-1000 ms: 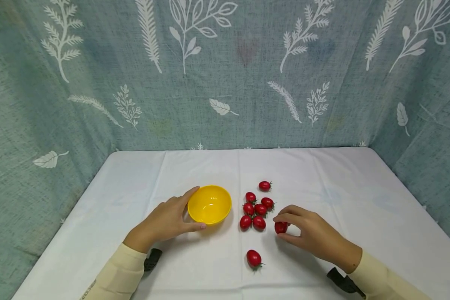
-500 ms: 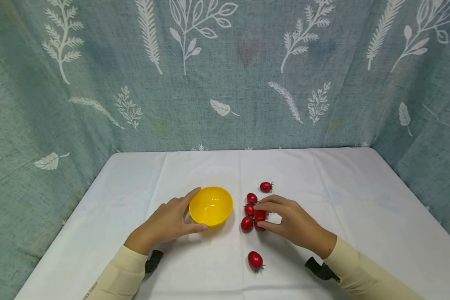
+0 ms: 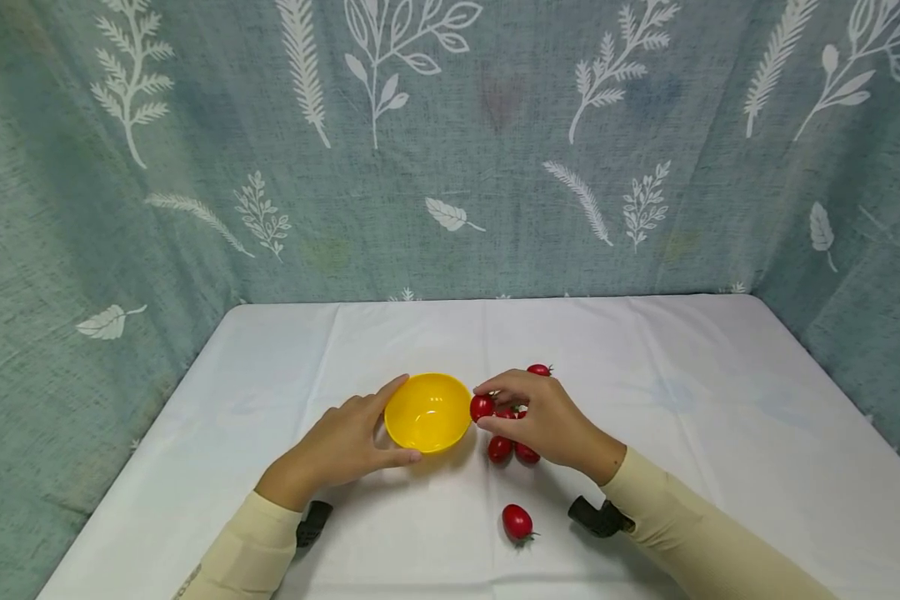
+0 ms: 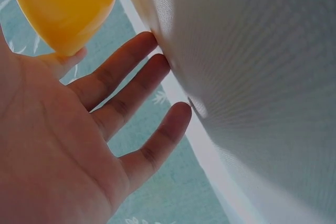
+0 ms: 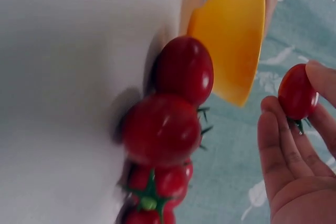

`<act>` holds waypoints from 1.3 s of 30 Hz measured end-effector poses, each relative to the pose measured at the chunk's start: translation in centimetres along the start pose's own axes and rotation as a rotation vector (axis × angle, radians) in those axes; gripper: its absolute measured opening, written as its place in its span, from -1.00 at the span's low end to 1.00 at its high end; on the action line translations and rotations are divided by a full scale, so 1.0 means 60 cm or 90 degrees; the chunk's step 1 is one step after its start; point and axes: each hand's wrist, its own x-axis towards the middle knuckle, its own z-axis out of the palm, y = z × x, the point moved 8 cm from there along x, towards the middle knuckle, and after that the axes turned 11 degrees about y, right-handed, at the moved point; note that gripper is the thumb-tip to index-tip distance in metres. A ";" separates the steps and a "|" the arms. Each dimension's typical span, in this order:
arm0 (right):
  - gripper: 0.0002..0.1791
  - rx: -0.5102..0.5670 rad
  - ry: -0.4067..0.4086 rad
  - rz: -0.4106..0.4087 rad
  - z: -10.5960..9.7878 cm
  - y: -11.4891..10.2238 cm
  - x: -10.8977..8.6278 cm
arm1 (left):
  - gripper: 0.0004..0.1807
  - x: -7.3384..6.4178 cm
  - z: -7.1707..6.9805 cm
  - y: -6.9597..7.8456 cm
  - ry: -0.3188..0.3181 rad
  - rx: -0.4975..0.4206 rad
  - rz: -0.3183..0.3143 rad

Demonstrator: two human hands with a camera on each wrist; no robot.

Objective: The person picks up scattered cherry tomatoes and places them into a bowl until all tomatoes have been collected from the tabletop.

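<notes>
My left hand (image 3: 341, 443) holds the bowl (image 3: 427, 417); at its three o'clock my right hand (image 3: 551, 421) pinches one cherry tomato (image 3: 482, 407); other tomatoes (image 3: 517, 521) wait.

The left hand (image 3: 341, 446) curves with thumb spread wide; the right hand (image 3: 551, 421) pinches.

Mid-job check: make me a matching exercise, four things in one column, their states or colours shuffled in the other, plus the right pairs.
Things
1. left hand
2. right hand
3. bowl
4. curtain

Descriptions
A. blue-green with white leaf prints
B. pinching a red tomato between fingers and thumb
C. yellow, with a round rim
D. set around the left side of the bowl, a finger on its rim

Right pairs: 1-D; 2-B; 3-C; 4-A
</notes>
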 end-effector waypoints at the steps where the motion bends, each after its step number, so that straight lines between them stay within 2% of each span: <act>1: -0.61 0.002 -0.004 0.013 0.004 0.001 0.003 | 0.17 0.000 0.000 0.000 -0.003 0.000 0.000; 5: -0.62 0.004 -0.015 0.046 0.014 0.000 0.014 | 0.16 0.000 0.002 0.001 -0.009 0.005 0.003; 12: -0.66 -0.034 -0.030 0.048 0.037 -0.003 0.030 | 0.17 -0.001 0.004 -0.001 -0.011 0.019 0.011; 21: -0.60 -0.088 -0.100 -0.004 0.078 -0.009 0.043 | 0.17 0.002 0.003 0.003 -0.015 0.035 0.019; 28: -0.62 -0.090 -0.164 0.009 0.106 -0.001 0.049 | 0.16 0.002 0.004 0.004 -0.015 0.031 0.024; 35: -0.69 -0.101 -0.194 -0.001 0.126 -0.007 0.053 | 0.16 0.002 0.002 0.005 -0.012 0.030 0.027; 39: -0.72 -0.122 -0.207 0.012 0.137 -0.006 0.056 | 0.16 0.001 0.001 0.005 -0.013 0.026 0.026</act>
